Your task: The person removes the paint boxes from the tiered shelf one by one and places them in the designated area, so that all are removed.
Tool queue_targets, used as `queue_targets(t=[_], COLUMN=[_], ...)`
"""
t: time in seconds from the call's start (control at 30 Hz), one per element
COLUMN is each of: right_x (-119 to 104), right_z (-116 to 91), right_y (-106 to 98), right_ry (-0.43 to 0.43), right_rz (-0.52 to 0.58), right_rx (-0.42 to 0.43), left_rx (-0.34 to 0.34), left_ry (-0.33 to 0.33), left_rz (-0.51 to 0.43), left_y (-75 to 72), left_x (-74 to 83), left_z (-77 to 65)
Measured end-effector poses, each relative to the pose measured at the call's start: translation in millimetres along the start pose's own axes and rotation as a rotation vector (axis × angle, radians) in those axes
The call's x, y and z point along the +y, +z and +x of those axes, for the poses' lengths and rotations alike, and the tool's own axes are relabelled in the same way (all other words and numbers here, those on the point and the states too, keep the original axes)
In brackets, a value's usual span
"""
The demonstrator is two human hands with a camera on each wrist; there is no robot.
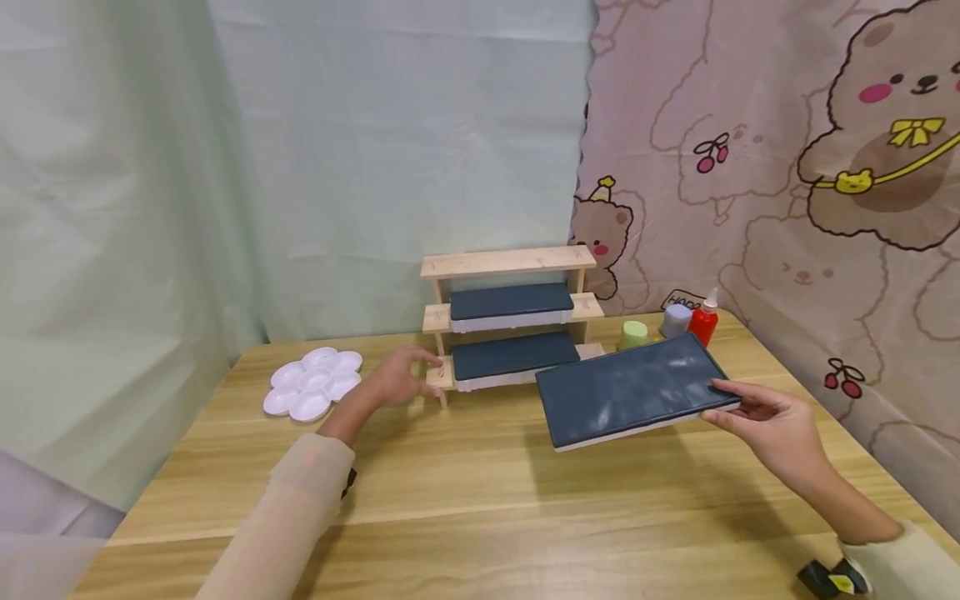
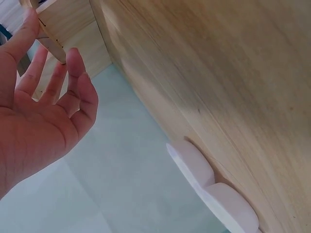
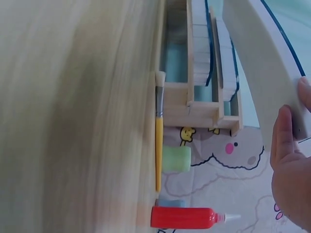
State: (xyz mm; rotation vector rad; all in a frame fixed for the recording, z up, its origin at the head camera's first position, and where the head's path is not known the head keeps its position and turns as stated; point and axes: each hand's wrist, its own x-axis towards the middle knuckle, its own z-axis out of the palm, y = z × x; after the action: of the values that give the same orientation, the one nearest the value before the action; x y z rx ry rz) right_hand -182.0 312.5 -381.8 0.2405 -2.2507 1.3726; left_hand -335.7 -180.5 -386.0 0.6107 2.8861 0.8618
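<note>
My right hand (image 1: 776,425) pinches one end of a flat white box with a dark blue lid (image 1: 633,390), thumb below and fingers on top. The box is tilted and held above the table, in front of the right side of a tiered wooden rack (image 1: 510,262). Two similar blue-topped boxes lie on the rack's steps, an upper box (image 1: 512,302) and a lower box (image 1: 516,355). At the rack's left side, my left hand (image 1: 397,377) grips the end of the lower step; in the left wrist view its thumb and fingers lie around the wooden plank (image 2: 51,46).
A white flower-shaped paint palette (image 1: 313,382) lies at the left of the wooden table (image 1: 450,517). Behind the held box stand a green jar (image 1: 633,335), a blue-grey jar (image 1: 676,320) and a red bottle (image 1: 702,326). A yellow-handled paintbrush (image 3: 159,141) lies near them. Curtains hang behind.
</note>
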Motion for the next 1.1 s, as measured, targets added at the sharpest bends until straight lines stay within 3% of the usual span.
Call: queue_targets(t=[0.73, 1.1], right_x=[17, 21], right_z=[-17, -25], right_y=[-17, -21], right_ry=[0.051, 0.076], right_rz=[0.015, -0.039], right_rx=[-0.061, -0.069], left_rx=[-0.021, -0.015], left_ry=[-0.043, -0.039], left_rz=[0.002, -0.005], left_y=[-0.9, 0.7], left_x=[4.2, 1.6], left_z=[2.4, 0.7])
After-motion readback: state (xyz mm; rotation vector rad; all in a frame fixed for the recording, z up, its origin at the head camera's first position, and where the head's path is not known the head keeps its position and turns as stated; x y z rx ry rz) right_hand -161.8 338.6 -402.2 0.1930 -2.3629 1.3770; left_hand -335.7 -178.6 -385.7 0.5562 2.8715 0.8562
